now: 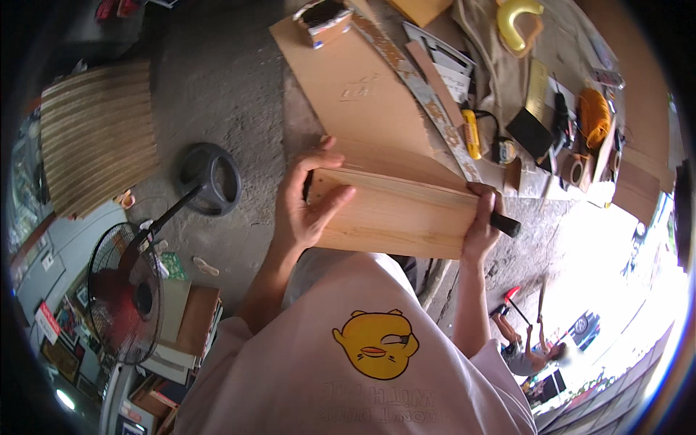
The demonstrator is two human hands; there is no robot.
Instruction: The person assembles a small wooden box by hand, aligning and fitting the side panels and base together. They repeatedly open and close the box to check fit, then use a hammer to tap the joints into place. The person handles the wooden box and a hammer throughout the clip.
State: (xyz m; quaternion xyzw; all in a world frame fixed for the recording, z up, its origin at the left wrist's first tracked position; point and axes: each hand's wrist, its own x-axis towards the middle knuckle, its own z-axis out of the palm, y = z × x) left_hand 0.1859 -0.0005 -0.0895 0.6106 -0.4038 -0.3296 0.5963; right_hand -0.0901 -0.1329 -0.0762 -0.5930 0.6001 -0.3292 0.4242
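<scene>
We see both hands on a wooden board (395, 214), mid-frame.
Left hand (304, 199) wraps its left end, fingers curled over. Right hand (482, 221), at the right end, is closed on a dark-handled tool (505, 223).

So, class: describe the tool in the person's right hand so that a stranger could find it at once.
Start at the pale wooden board held over the concrete floor. At its right end the right hand grips a short black handle. Unlike the yellow tool on the bench, it is dark and touches the board.
</scene>
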